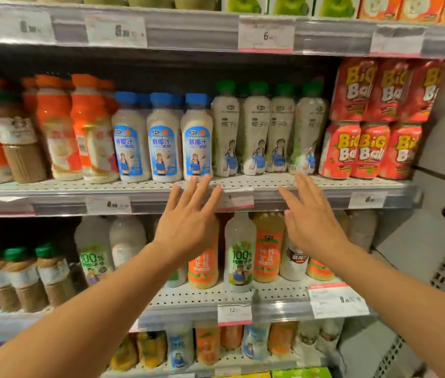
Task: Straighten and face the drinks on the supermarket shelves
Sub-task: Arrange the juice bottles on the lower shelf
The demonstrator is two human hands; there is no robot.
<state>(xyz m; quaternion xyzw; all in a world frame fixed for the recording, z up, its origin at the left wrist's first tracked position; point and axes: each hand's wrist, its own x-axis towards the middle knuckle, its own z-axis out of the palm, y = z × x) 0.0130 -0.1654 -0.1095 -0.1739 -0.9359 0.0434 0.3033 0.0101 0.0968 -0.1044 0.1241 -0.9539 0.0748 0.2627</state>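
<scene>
Head view, facing chilled supermarket shelving.

Middle shelf, white perforated deck, runs across the frame centre. Drinks on it, 9 o'clock to 3 o'clock:
- orange-capped bottles, orange and white labels; one turned so its barcode faces out; a brown drink bottle stands among them.
- blue-capped bottles, three across the front, milky contents, blue labels with a figure, all label-forward and upright.
- green-capped bottles, four across the front, pale labels with the same figure; the one furthest toward 3 o'clock is blurred, label detail unclear.
- red Big Ball packs, stacked two high, at 3 o'clock.

Left hand: at centre, palm toward the shelf, fingers spread and extended, tips at the shelf lip just below the third blue-capped bottle. Holds nothing. Whether the tips touch the bottle: cannot tell.

Right hand: toward 3 o'clock of the left, fingers spread, tips near the base of the blurred green-capped bottle. Holds nothing; contact unclear.

Lower shelf, toward 6 o'clock: mixed bottles, orange-labelled and white, partly hidden behind both hands.

Price tags along the shelf edges.
</scene>
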